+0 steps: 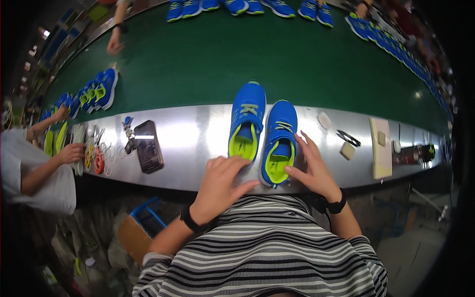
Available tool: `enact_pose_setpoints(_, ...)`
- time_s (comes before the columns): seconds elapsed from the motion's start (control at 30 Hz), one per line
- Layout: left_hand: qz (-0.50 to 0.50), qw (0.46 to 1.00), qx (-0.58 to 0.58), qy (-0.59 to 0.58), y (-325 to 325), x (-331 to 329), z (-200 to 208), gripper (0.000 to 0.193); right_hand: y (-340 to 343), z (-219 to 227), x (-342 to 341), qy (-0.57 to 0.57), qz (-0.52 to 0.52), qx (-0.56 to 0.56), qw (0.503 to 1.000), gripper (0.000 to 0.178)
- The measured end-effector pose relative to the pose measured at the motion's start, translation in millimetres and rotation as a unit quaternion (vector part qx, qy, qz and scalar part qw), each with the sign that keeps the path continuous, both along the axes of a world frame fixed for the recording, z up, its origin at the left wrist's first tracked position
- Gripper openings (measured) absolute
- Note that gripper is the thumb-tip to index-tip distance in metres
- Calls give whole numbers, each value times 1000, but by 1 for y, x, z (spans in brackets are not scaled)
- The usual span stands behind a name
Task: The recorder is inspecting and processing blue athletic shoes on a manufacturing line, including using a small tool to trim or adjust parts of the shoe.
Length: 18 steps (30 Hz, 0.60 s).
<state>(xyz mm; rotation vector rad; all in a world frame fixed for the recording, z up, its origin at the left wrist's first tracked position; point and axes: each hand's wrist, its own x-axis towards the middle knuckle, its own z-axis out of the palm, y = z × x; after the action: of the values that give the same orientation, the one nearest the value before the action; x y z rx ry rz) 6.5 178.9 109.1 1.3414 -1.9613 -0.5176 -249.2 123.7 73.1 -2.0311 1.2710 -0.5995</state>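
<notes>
Two blue sneakers with lime-green linings lie in front of me, toes pointing away. The left sneaker sits a little farther out, its toe reaching over the green surface. Beside it, the right sneaker rests on the metal edge. My left hand is at the heel of the left sneaker, fingertips at its collar, thumb stretched apart toward the right sneaker's heel. Along the right sneaker's outer side is my right hand, thumb at the collar and the other fingers spread; neither hand closes round a shoe.
A phone and keys lie left on the metal strip. To the right are a black cable loop, a beige block and a notepad. More sneakers line the green table. Co-workers' hands show at left.
</notes>
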Motion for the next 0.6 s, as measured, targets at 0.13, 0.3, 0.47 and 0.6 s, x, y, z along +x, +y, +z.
enact_pose_setpoints(0.13, 35, 969, 208, 125, 27, -13, 1, 25, 17, -10, -10, -108, -19, 38, 993, 76)
enact_pose_setpoints(0.3, 194, 965, 118, 131, 10, -9, -47, 47, 26, -5, 4, -149, -113, 119, 975, 76)
enact_pose_setpoints(0.47, 60, 900, 265, 341, 0, 4, -59, 57, 19, -28, 1, -210, -98, 118, 966, 68)
enact_pose_setpoints(0.6, 17, 826, 314, 467, -1, 14, -63, 60, 17, -38, -2, -416, -92, 195, 884, 54)
